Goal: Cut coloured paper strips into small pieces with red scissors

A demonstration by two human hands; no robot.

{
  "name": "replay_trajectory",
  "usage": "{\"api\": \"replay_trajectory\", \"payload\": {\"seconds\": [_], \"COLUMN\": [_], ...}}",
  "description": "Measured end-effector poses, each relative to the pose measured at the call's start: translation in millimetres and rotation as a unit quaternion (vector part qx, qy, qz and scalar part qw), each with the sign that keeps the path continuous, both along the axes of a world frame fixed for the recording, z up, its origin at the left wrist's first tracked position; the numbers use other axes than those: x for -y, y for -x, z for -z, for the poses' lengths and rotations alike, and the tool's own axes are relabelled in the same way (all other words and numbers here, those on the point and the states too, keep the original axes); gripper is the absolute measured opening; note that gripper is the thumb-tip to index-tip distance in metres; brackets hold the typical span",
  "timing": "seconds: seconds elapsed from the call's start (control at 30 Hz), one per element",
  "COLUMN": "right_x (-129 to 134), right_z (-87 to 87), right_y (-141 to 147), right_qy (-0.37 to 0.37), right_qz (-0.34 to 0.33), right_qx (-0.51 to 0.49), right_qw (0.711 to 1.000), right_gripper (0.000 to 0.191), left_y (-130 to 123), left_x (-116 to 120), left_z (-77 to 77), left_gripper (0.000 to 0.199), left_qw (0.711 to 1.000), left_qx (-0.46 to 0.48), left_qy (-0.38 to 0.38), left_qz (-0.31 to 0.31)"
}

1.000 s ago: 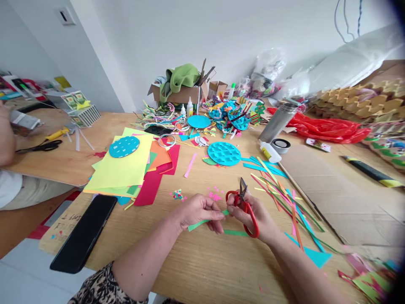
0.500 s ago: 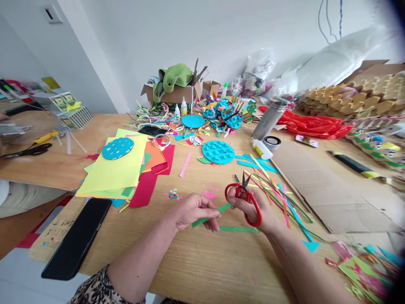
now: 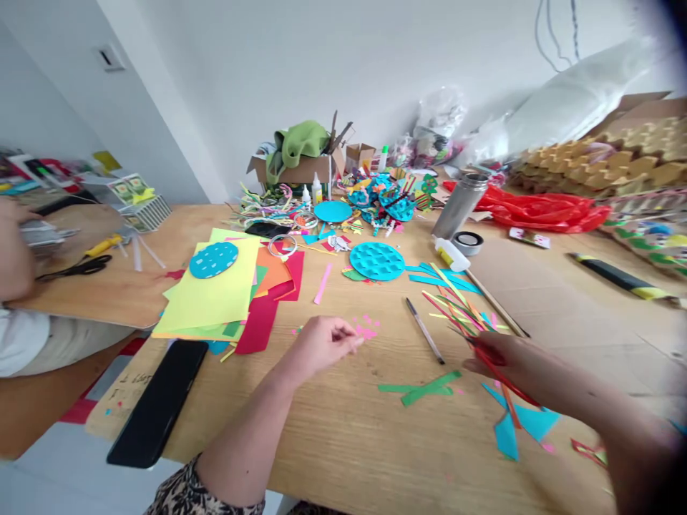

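Note:
My left hand hovers over the table with its fingers curled together, and nothing shows in them. Its fingertips are close to a scatter of small pink paper bits. Red-handled scissors are gripped in my right hand, which is off to the right beside thin coloured paper strips. Two green paper strips lie crossed on the table between my hands. A pen rests just beyond them. Blue paper scraps lie below my right hand.
A black phone and stacked coloured paper are at left. Blue discs, a steel flask and a white glue bottle stand or lie farther back. Cardboard covers the right side. Another person's arm is at far left.
The green strip has left my left hand and lies across the other one. My right hand has moved right with the scissors, uncovering the pen. More blue scraps show at right; the view has shifted slightly.

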State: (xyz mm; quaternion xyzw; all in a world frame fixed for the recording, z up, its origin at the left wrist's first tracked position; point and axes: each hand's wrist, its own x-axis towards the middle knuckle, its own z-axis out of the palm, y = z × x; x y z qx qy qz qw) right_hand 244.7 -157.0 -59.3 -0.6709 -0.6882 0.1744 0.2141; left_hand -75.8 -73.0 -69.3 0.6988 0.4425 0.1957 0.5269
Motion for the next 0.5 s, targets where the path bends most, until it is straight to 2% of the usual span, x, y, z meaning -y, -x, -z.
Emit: {"api": "replay_trajectory", "payload": {"seconds": [0.03,0.1,0.13,0.2,0.23,0.33,0.4,0.5], "right_x": [2.5,7.4,10.0,15.6,18.4,24.8,27.5,30.6], "right_z": [-2.0,-6.9,-8.3,-6.4,-2.7,14.2,24.8,34.4], "right_y": [-5.2,-7.8,-5.0,7.1,15.2,37.7,45.7,45.3], "right_qy": [0.046,0.051,0.048,0.037,0.035,-0.032,-0.082,-0.12], "right_qz": [0.014,0.051,0.028,-0.024,-0.059,-0.105,-0.114,-0.119], "right_qx": [0.061,0.154,0.17,0.185,0.187,0.247,0.288,0.322], "right_qw": [0.997,0.985,0.984,0.982,0.98,0.963,0.947,0.932], "right_gripper": [0.025,0.03,0.027,0.022,0.016,0.007,0.008,0.006], "left_y": [12.0,40.9,56.2,84.1,95.6,117.0,122.2,123.2], "left_x": [-7.1,-24.4,-34.1,-54.0,-63.5,-85.5,-93.2,-96.8], "left_z": [-8.3,-23.7,-29.3,-33.9,-32.8,-19.7,-8.8,1.6], "left_gripper": [0.026,0.022,0.02,0.023,0.025,0.034,0.038,0.043], "left_qw": [0.998,0.972,0.942,0.866,0.838,0.796,0.78,0.773], "left_qx": [-0.015,-0.1,-0.179,-0.326,-0.381,-0.48,-0.517,-0.531], "left_qy": [-0.05,-0.174,-0.234,-0.334,-0.352,-0.354,-0.341,-0.336], "left_qz": [-0.034,-0.125,-0.16,-0.182,-0.169,-0.102,-0.089,-0.085]}}
